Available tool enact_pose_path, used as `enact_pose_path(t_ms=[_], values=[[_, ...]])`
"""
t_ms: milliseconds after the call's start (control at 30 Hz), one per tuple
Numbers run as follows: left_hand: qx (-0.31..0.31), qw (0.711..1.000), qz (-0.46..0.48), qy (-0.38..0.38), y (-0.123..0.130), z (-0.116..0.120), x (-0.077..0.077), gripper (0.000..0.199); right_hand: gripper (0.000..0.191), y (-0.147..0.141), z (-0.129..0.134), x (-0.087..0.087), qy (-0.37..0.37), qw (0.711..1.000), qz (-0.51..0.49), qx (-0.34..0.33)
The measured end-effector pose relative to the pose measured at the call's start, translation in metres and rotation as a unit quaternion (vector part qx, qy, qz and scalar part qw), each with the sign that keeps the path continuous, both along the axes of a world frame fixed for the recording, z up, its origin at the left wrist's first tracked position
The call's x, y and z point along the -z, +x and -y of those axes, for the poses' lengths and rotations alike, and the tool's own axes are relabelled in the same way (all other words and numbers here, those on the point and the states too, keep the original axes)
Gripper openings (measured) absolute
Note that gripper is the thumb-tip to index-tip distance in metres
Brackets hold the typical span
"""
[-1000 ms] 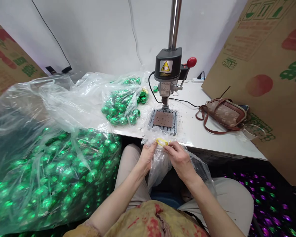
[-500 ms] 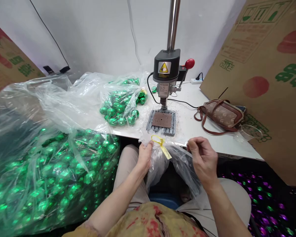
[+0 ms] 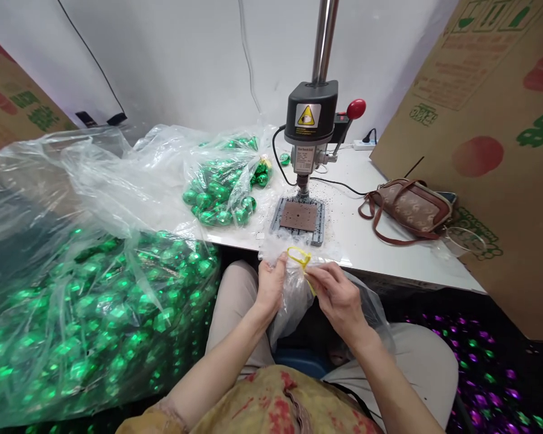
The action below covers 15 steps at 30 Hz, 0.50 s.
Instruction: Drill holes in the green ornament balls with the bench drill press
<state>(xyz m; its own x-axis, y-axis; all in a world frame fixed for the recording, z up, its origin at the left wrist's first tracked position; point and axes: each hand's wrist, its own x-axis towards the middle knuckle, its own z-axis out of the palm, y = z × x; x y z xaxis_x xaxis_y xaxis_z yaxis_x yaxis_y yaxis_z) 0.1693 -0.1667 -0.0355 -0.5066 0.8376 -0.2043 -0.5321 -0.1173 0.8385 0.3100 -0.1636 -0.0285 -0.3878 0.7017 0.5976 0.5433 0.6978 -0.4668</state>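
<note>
A clear plastic bag (image 3: 294, 301) hangs over my lap at the table's front edge, its gathered neck circled by a yellow tie (image 3: 299, 256). My left hand (image 3: 271, 282) pinches the bunched plastic just left of the tie. On the other side, my right hand (image 3: 337, 295) has its fingertips closed on the tie's loose tail, most of which they hide. Right behind the bag's neck stands a small bench drill (image 3: 311, 114) with a brown plate (image 3: 298, 216) on its base.
Shiny green balls in clear plastic (image 3: 219, 193) lie on the white table (image 3: 353, 223). A large bag of green balls (image 3: 104, 325) fills the left. A brown purse (image 3: 409, 208) and cardboard box (image 3: 493, 169) are right. Purple and green balls (image 3: 484, 361) lie low right.
My right hand has moved left from the loose plastic to the yellow tie. The tie's tail, which hung in plain view, is now mostly covered by my fingers. The view has shifted slightly.
</note>
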Motion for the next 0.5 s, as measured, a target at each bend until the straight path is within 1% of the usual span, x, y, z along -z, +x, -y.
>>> enact_pose_path(t_ms=[100, 200, 400, 467, 500], values=[[0.004, 0.999, -0.033, 0.0, 0.002, 0.002, 0.001, 0.043, 0.027, 0.001, -0.007, -0.004, 0.023, 0.999, 0.028, -0.002], [0.005, 0.999, -0.04, -0.002, 0.002, 0.002, 0.002, 0.042, 0.026, 0.002, -0.013, -0.002, 0.033, 0.999, 0.029, 0.03], [0.011, 0.999, -0.043, 0.011, 0.001, 0.003, 0.0, 0.041, 0.02, 0.004, -0.01, 0.006, 0.032, 0.997, -0.017, 0.069], [0.015, 0.999, -0.045, 0.007, 0.002, 0.003, 0.0, 0.042, 0.021, 0.005, -0.006, 0.006, 0.053, 0.993, -0.043, 0.093], [0.019, 0.999, -0.05, 0.005, 0.003, 0.003, 0.0, 0.042, 0.021, 0.005, -0.005, 0.005, 0.067, 0.992, -0.05, 0.092]])
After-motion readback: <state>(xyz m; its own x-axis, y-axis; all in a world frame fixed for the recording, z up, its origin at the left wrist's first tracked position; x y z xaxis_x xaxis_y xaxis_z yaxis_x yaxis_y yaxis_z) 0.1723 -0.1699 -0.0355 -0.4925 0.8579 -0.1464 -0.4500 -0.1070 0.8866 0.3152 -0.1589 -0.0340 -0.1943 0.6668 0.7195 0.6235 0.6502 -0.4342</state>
